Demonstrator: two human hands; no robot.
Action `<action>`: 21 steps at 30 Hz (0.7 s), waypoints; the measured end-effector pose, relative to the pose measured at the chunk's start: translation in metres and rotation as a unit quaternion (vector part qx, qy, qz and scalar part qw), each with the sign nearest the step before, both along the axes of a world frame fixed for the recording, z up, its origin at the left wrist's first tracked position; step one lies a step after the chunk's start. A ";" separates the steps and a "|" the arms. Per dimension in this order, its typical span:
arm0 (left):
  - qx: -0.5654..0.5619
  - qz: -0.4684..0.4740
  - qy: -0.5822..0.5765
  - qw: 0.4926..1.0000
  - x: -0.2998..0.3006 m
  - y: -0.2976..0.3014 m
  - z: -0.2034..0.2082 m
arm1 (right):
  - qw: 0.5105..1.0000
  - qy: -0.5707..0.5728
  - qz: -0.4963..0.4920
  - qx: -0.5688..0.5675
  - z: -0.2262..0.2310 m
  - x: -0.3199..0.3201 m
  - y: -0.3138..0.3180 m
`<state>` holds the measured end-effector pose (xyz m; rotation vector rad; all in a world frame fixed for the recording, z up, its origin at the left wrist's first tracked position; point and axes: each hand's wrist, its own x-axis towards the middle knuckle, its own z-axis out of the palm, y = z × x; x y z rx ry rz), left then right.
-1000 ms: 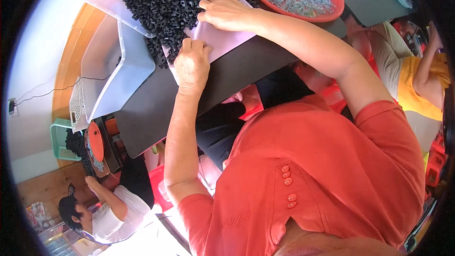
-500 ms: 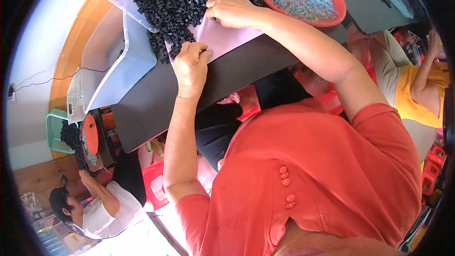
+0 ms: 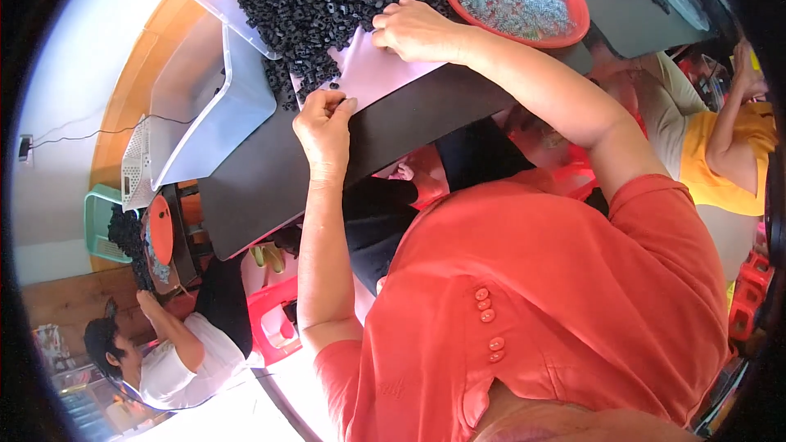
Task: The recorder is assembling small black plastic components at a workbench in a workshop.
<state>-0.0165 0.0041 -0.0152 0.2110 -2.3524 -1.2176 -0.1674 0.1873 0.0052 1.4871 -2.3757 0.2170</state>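
Observation:
A large heap of small black plastic parts (image 3: 315, 12) lies on a pale pink sheet (image 3: 372, 74) at the table's far side. At the sheet's near left corner is my left hand (image 3: 323, 131), its thumb and fingers pinched together. Whatever sits between those fingertips is too small to make out. My right hand (image 3: 417, 30) rests farther right, at the edge of the heap over the sheet, with its fingers curled downward. Its fingertips are partly hidden, and so is anything in them. Just beyond it stands a red round tray (image 3: 580, 16) full of small silvery metal pieces, perhaps springs.
The dark table (image 3: 246, 196) runs along in front of me. A translucent plastic bin (image 3: 221, 131) stands on its left end. At the far left a person in white (image 3: 176, 360) handles black parts; at right sits another person in yellow (image 3: 725, 147).
My left hand has drawn slightly nearer to me, off the heap's edge. The right hand has shifted a little right and nearer. The whole view has also moved slightly.

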 end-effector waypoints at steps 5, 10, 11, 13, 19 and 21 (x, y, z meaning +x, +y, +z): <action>-0.044 -0.006 0.033 0.999 0.000 -0.001 0.000 | 0.999 0.053 -0.001 -0.004 -0.005 0.003 -0.005; -0.027 0.005 0.024 0.999 0.004 -0.003 0.000 | 0.990 -0.073 0.030 -0.114 0.000 0.013 -0.010; -0.025 0.005 0.025 0.999 0.003 -0.004 0.001 | 0.968 -0.186 0.040 -0.161 0.004 0.014 -0.011; -0.082 -0.013 0.040 0.996 0.004 -0.004 0.004 | 0.952 -0.229 0.065 -0.194 0.008 0.015 -0.014; -0.091 0.010 0.031 0.995 0.014 -0.010 0.005 | 0.901 -0.348 0.146 -0.215 0.020 0.035 -0.024; -0.069 0.010 0.030 0.997 0.017 -0.009 0.008 | 0.900 -0.353 0.151 -0.208 0.024 0.043 -0.026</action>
